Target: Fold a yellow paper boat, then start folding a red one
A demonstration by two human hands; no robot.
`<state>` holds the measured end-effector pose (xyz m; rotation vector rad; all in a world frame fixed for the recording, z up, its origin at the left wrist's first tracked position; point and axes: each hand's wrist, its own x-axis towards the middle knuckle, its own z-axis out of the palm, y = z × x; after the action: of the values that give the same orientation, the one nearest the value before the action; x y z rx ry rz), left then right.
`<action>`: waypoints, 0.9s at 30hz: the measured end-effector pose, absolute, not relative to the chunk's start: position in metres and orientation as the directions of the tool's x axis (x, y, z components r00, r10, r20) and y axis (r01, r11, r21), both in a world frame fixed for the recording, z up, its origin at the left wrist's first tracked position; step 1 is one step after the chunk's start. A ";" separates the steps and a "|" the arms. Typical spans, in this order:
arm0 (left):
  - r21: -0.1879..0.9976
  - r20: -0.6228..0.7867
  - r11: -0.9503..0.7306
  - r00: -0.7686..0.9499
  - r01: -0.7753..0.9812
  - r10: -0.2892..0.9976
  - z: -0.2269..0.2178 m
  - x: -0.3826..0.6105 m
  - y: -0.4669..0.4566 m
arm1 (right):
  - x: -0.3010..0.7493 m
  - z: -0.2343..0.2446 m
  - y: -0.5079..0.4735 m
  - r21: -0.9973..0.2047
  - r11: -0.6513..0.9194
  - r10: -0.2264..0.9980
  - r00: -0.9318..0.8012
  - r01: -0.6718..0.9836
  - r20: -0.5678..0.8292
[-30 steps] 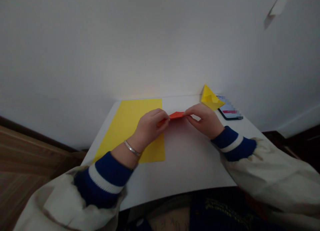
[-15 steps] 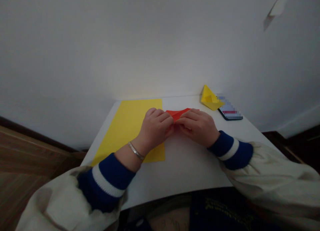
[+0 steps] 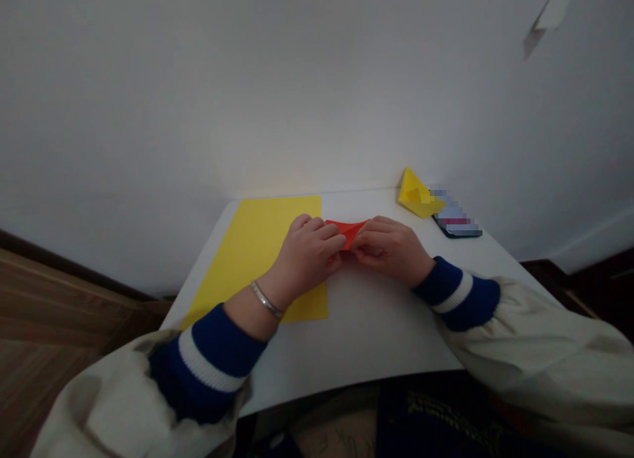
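A small folded piece of red-orange paper [image 3: 347, 230] sits between my two hands just above the white table [image 3: 366, 326]. My left hand [image 3: 308, 253], with a silver bracelet on its wrist, pinches the paper's left side with closed fingers. Closed on the paper's right side, my right hand [image 3: 391, 247] meets the left one fingertip to fingertip. Most of the red paper is hidden behind my fingers.
A flat yellow sheet [image 3: 257, 253] lies on the table's left half, partly under my left hand. A folded yellow paper shape [image 3: 417, 194] stands at the back right beside a dark phone [image 3: 456, 222]. A white wall rises right behind the table; wooden floor shows at the left.
My hands have come together from the paper's two ends to its middle. The red paper went from a stretched flat strip to a shorter shape, its top edge showing a dip.
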<state>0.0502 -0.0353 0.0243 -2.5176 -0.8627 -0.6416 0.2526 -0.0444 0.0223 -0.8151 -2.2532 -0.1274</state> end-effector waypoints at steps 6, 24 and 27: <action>-0.239 0.506 -0.708 0.708 0.664 0.493 0.025 0.044 -0.035 | 0.259 0.022 -0.046 -0.248 0.781 0.564 -0.476 0.573 0.675; -0.237 0.479 -0.682 0.694 0.692 0.537 0.028 0.031 -0.034 | 0.271 0.020 -0.043 -0.351 0.781 0.588 -0.421 0.516 0.691; -0.226 0.466 -0.684 0.694 0.693 0.549 0.028 0.028 -0.033 | 0.272 0.019 -0.043 -0.367 0.785 0.590 -0.423 0.499 0.687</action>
<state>0.0283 -0.0326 0.0279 -2.5184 -0.9678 -0.5151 0.2722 -0.0429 0.0191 -0.8080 -2.1015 0.1327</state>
